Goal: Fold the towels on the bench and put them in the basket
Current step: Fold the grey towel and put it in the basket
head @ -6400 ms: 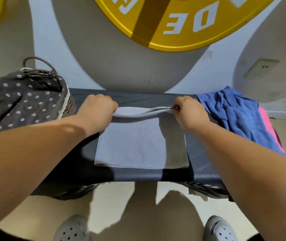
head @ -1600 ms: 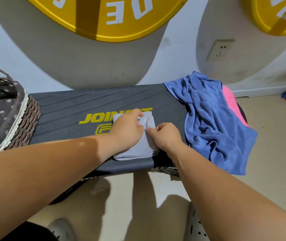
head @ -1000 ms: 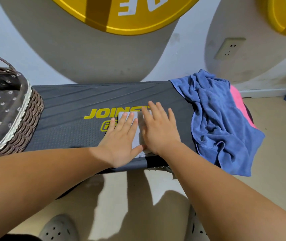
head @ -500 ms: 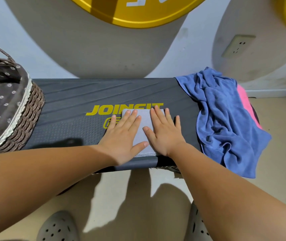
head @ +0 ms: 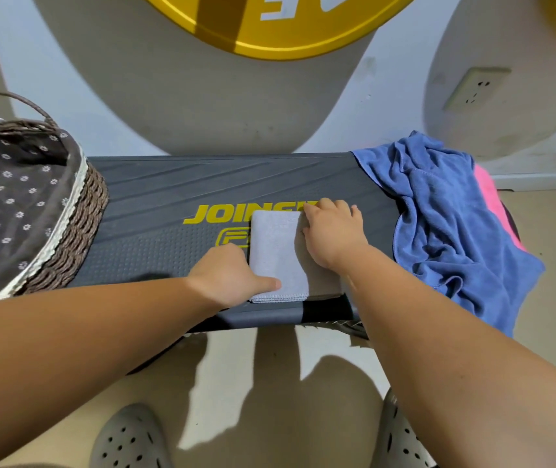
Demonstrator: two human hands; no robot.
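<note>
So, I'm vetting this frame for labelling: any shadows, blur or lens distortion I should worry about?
Head view: sharp, no motion blur; the wide-angle lens tilts the wall socket; hard-edged shadows fall on the floor; the right hand shades a strip of the grey towel.

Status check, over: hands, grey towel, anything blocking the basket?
Left hand pinches near-left corner of grey towel; right hand grips its right side. Towel folded, on bench. Nothing between it and basket; blue towel heaped at right.
</note>
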